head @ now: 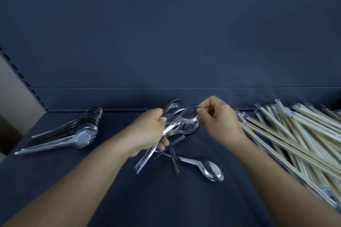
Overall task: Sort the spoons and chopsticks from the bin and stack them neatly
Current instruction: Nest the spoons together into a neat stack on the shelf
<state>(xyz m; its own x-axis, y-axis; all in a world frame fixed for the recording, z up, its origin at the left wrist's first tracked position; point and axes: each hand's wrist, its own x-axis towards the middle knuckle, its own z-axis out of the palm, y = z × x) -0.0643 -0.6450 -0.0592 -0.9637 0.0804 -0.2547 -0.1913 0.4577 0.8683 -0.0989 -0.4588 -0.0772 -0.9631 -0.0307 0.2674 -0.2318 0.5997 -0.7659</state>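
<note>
My left hand (pixel 151 131) grips a bundle of several steel spoons (pixel 177 125) by their handles, bowls pointing up and right. My right hand (pixel 219 116) pinches the bowl tip of the top spoon (pixel 190 115) in that bundle. One loose spoon (pixel 210 170) lies bowl-up on the dark shelf below the hands, crossed by another spoon's handle (pixel 175 162). At the left lies a nested stack of spoons (pixel 83 131). A pile of wrapped chopsticks (pixel 295 134) fills the right side.
The dark blue shelf surface (pixel 110 180) ends at a back wall (pixel 166 42) just behind the hands. A slotted upright (pixel 27 83) and a beige wall stand at the far left.
</note>
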